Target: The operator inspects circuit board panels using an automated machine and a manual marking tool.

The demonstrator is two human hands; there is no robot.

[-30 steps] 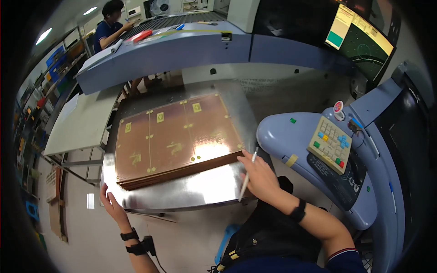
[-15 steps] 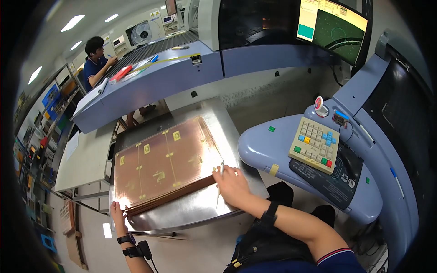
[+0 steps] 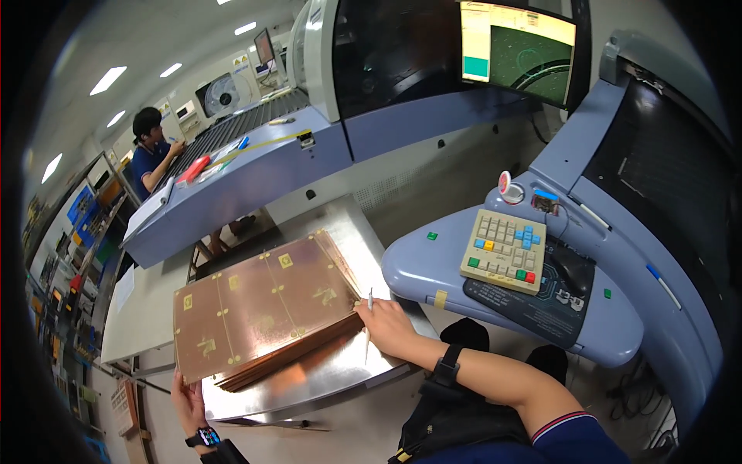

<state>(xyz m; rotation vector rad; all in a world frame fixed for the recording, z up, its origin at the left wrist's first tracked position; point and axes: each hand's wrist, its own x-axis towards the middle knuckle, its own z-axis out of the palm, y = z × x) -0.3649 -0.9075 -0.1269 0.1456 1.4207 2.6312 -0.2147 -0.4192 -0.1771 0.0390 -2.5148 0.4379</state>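
Note:
A stack of copper-coloured panels (image 3: pixel 309 349) lies on a shiny metal table. The top copper panel (image 3: pixel 251 298), marked with yellowish patches and dots, sits askew, its near-left corner raised off the stack and jutting past it. My left hand (image 3: pixel 187 398) grips that corner from the edge, thumb near the top and fingers partly hidden below. At the near-right corner, my right hand (image 3: pixel 386 329) is closed, fingertips touching the panel edge. A slim pale pen-like tool (image 3: pixel 369 298) pokes out from between its fingers.
The metal table (image 3: pixel 309 390) meets a blue-grey console (image 3: pixel 417 267) carrying a keypad (image 3: pixel 502 251) and dark mat (image 3: pixel 533 305). Behind stands a long roller machine (image 3: pixel 247 193) with a red tool (image 3: pixel 193 168). A monitor (image 3: pixel 533 58) is at upper right. A co-worker (image 3: pixel 151 155) sits far left.
The top panel's near-left corner has come up off the stack and shifted outward with my left hand. My right hand stays at the near-right corner. The whole view has shifted slightly.

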